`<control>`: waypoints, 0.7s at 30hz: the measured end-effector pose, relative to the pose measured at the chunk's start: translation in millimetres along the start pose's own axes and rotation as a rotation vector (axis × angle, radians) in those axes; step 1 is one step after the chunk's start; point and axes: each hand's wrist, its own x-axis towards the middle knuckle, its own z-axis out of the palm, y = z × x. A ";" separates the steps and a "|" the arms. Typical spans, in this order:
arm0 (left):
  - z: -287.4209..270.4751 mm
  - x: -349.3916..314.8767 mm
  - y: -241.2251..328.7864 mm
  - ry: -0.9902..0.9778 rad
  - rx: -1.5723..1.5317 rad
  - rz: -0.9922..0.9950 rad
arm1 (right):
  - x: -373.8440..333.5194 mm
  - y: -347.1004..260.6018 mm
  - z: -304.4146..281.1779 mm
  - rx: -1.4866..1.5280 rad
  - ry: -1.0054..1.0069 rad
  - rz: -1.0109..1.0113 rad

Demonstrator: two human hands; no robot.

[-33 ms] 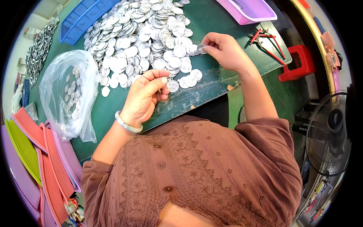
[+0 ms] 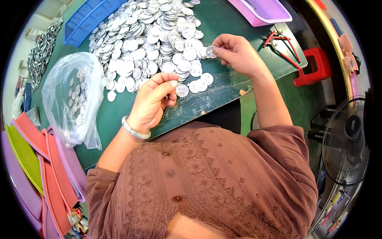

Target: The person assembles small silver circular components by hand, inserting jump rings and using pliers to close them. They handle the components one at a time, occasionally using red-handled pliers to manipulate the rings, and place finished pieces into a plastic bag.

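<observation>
My left hand point(image 2: 153, 95), a pale bangle point(image 2: 134, 129) on its wrist, pinches a round silver medal point(image 2: 182, 91) between thumb and fingers just above the near table edge. A small loop shows at the medal's lower rim. Farther right, my right hand point(image 2: 238, 55) grips another silver medal point(image 2: 211, 51) by its edge, its face turned up. Both medals are beside a large heap of similar silver medals point(image 2: 139, 44) on the green table point(image 2: 167, 119). A few loose medals point(image 2: 201, 83) lie between my hands, close to the edge.
Left of the heap sits a clear plastic bag point(image 2: 59, 95) with some medals inside. A blue divided bin point(image 2: 85, 24) and a purple basket point(image 2: 264, 18) stand at the back. Red-handled pliers point(image 2: 284, 49) lie right, near a red stool point(image 2: 316, 67). A black fan point(image 2: 345, 139) is far right.
The medal in my right hand has turned from nearly edge-on to show its face. The medal in my left hand has tilted slightly; both hands have barely moved.
</observation>
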 end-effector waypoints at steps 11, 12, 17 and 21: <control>11.5 9.5 0.0 0.108 -0.003 0.187 | -30.5 -14.6 76.0 1.015 -0.092 0.069; 9.2 9.8 -0.9 0.110 0.003 0.193 | -31.9 -15.2 77.8 1.010 -0.104 0.083; 0.9 6.0 -1.8 0.129 -0.017 0.165 | -32.8 -13.7 70.2 0.689 -0.073 0.016; -0.4 3.3 1.4 0.141 0.018 0.139 | -14.6 8.8 50.3 -0.037 0.342 -0.292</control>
